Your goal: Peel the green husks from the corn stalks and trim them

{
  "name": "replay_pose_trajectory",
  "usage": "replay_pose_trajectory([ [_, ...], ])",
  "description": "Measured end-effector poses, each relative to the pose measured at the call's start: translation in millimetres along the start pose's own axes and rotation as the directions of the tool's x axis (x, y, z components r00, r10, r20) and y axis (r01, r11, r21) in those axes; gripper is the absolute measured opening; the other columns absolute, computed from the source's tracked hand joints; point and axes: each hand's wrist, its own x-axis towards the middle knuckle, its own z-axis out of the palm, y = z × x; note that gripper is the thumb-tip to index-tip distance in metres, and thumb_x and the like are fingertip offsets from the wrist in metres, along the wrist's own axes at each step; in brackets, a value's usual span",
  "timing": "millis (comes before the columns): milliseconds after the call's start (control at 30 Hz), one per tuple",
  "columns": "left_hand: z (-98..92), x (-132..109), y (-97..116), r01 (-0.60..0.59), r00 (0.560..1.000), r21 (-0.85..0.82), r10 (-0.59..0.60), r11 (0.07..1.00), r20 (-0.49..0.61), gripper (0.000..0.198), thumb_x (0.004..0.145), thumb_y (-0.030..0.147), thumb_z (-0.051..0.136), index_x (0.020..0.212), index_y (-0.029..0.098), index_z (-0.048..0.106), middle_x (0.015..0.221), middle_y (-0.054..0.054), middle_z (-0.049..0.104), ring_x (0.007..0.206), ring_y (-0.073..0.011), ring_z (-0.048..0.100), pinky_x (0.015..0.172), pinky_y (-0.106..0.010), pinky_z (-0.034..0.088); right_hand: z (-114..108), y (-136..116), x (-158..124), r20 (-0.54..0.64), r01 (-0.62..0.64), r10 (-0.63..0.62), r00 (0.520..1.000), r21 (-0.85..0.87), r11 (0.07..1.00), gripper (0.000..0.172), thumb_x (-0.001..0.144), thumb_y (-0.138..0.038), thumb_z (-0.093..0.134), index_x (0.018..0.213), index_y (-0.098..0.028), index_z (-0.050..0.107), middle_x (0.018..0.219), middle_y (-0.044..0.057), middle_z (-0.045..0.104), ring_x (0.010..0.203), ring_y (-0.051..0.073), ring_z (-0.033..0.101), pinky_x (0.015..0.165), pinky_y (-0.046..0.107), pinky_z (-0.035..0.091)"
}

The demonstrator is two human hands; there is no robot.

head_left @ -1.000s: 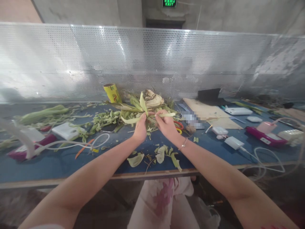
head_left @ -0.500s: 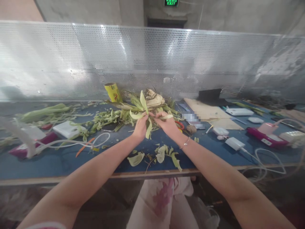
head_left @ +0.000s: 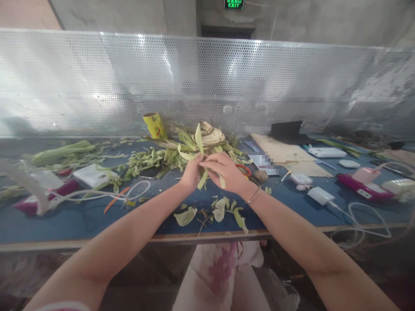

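My left hand [head_left: 192,172] and my right hand [head_left: 223,172] meet over the blue table [head_left: 81,220], both closed on a bunch of pale green leaves [head_left: 198,137] that sticks up above the fingers. Leaf ends [head_left: 202,179] hang down between the hands. Behind them lies a heap of stems and leaves [head_left: 175,153] with a dried, beige flower head [head_left: 210,134]. Torn leaf scraps [head_left: 220,209] lie on the table below my wrists.
A yellow cup [head_left: 155,125] leans at the perforated metal screen [head_left: 207,82]. White boxes, chargers and cables [head_left: 319,194] lie right; a white box [head_left: 92,176], cable and pink device left. Red-handled scissors [head_left: 244,169] sit beside my right hand. Long green stalks [head_left: 61,152] lie far left.
My right hand has moved left and closed over the leaves next to my left hand. The long leaf that stretched sideways between the hands now hangs down between them.
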Motion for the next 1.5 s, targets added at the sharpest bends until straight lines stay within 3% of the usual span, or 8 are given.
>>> replay_pose_trajectory([
  [400, -4.3, 3, -11, -0.053, 0.999, 0.228, 0.053, 0.972, 0.005, 0.020, 0.072, 0.032, 0.053, 0.063, 0.014, 0.052, 0.060, 0.002, 0.050, 0.060, -0.0079, 0.046, 0.060, -0.020, 0.038, 0, 5, 0, 0.103, 0.098, -0.097, 0.990, -0.001, 0.995, 0.018, 0.086, -0.022, 0.046, 0.084, -0.018, 0.064, 0.078, 0.006, 0.063, 0.080, 0.017, 0.052, 0.078, 0.035, 0.044],
  [600, -10.6, 6, -11, -0.055, 0.998, 0.367, 0.048, 0.929, 0.028, 0.019, 0.073, 0.033, 0.050, 0.068, 0.015, 0.055, 0.061, 0.001, 0.052, 0.063, -0.0102, 0.048, 0.063, -0.022, 0.039, -7, 8, -3, 0.234, 0.012, -0.051, 0.971, 0.164, 0.986, 0.024, 0.081, -0.037, 0.055, 0.092, -0.017, 0.061, 0.084, 0.007, 0.063, 0.084, 0.019, 0.055, 0.084, 0.037, 0.040],
  [700, -11.6, 6, -10, -0.024, 0.999, 0.344, 0.007, 0.939, 0.051, 0.016, 0.070, 0.032, 0.051, 0.069, 0.016, 0.053, 0.056, 0.002, 0.048, 0.056, -0.0098, 0.045, 0.055, -0.023, 0.037, -10, 6, -5, 0.198, -0.161, 0.110, 0.974, 0.262, 0.952, 0.026, 0.086, -0.039, 0.045, 0.089, -0.018, 0.059, 0.078, 0.006, 0.063, 0.075, 0.017, 0.055, 0.074, 0.033, 0.042],
  [833, -8.4, 2, -5, 0.132, 0.977, 0.184, -0.159, 0.974, 0.143, 0.010, 0.063, 0.026, 0.051, 0.066, 0.016, 0.050, 0.046, 0.006, 0.031, 0.042, -0.0065, 0.030, 0.043, -0.021, 0.024, -4, 12, -3, 0.099, -0.511, 0.528, 0.844, 0.450, 0.732, 0.029, 0.088, -0.039, 0.037, 0.074, -0.019, 0.053, 0.057, -0.001, 0.054, 0.052, 0.011, 0.047, 0.054, 0.026, 0.037],
  [933, -5.2, -2, -1, 0.258, 0.929, 0.128, -0.282, 0.958, 0.240, 0.009, 0.060, 0.025, 0.049, 0.062, 0.016, 0.050, 0.043, 0.006, 0.027, 0.038, -0.0052, 0.024, 0.041, -0.021, 0.018, 4, 20, 0, 0.058, -0.585, 0.705, 0.707, 0.607, 0.537, 0.019, 0.076, -0.036, 0.056, 0.081, -0.019, 0.053, 0.063, -0.003, 0.053, 0.055, 0.009, 0.047, 0.053, 0.023, 0.037],
  [1133, -3.2, -6, 1, 0.297, 0.876, 0.200, -0.349, 0.934, 0.332, 0.010, 0.058, 0.024, 0.050, 0.057, 0.014, 0.052, 0.040, 0.005, 0.029, 0.036, -0.0043, 0.023, 0.041, -0.022, 0.016, 10, 21, 3, 0.313, -0.504, 0.549, 0.775, 0.830, 0.239, 0.024, 0.077, -0.041, 0.056, 0.081, -0.017, 0.056, 0.060, -0.003, 0.054, 0.048, 0.008, 0.048, 0.051, 0.023, 0.042],
  [1300, -5.4, -5, -4, 0.267, 0.873, 0.236, -0.339, 0.934, 0.352, 0.014, 0.060, 0.026, 0.050, 0.060, 0.013, 0.055, 0.039, 0.005, 0.031, 0.036, -0.0049, 0.026, 0.041, -0.022, 0.017, 13, 16, 3, 0.256, -0.447, 0.632, 0.731, 0.880, 0.160, 0.027, 0.068, -0.038, 0.067, 0.071, -0.018, 0.048, 0.054, -0.007, 0.051, 0.039, 0.006, 0.045, 0.040, 0.021, 0.038],
  [1500, -5.0, -6, -5, 0.243, 0.857, 0.290, -0.345, 0.926, 0.383, 0.016, 0.063, 0.026, 0.050, 0.065, 0.013, 0.058, 0.039, 0.004, 0.034, 0.038, -0.0060, 0.029, 0.043, -0.023, 0.020, 18, 23, 2, 0.099, -0.427, 0.815, 0.571, 0.884, 0.191, 0.026, 0.065, -0.034, 0.068, 0.079, -0.019, 0.052, 0.063, -0.006, 0.055, 0.049, 0.006, 0.050, 0.043, 0.017, 0.039],
])
